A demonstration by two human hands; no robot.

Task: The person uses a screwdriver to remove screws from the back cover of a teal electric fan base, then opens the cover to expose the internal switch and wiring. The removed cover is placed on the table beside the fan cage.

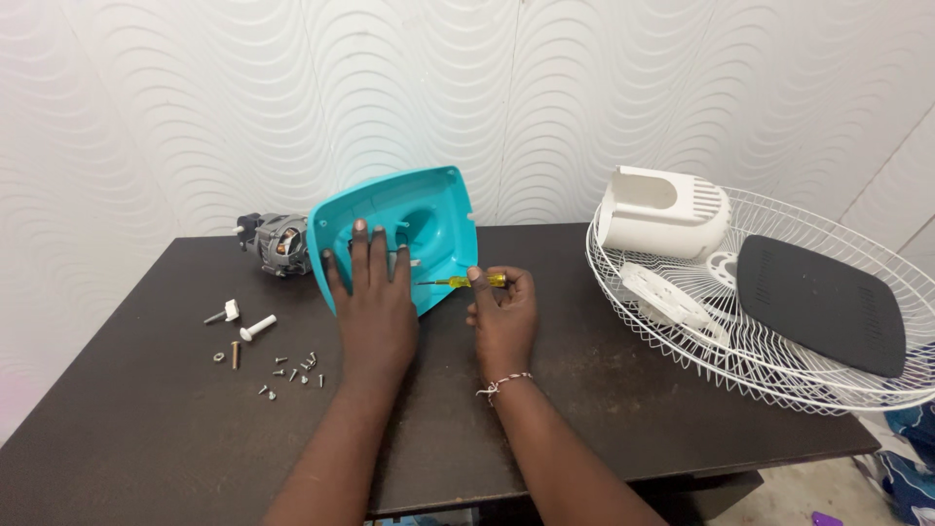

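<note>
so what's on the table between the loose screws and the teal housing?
Head view: only the left hand and its forearm, pressed flat on the teal housing. Otherwise bare dark table between it and the loose screws.

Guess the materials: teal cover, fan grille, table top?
Teal cover: likely moulded plastic, smooth with a soft sheen and rounded edges. Fan grille: thin white wires, probably coated or painted metal. Table top: dark brown, matte with faint grain, looks like wood laminate; can't confirm.
</note>
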